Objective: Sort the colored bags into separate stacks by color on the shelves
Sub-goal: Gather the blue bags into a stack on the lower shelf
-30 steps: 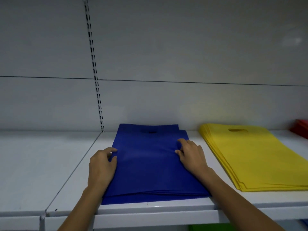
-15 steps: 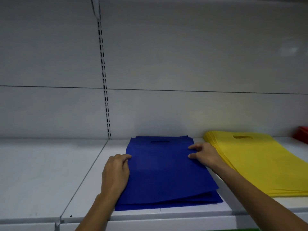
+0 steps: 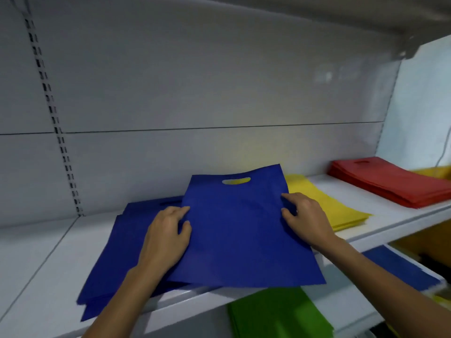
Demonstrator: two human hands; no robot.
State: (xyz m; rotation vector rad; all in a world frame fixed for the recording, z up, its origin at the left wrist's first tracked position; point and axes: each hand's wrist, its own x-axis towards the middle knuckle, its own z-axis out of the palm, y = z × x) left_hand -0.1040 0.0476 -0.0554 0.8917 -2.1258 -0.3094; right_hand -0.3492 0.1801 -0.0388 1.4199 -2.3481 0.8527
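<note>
My left hand and right hand each pinch a side edge of one blue bag, partly over the blue stack at the shelf's front edge.

Grey back panel, slotted upright strip, pale side wall with thin cable

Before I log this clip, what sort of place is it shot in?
Probably a shop or stockroom: white metal shelving with a slotted upright, holding flat bags stacked by color, a blue stack, a yellow stack and a red stack.
</note>
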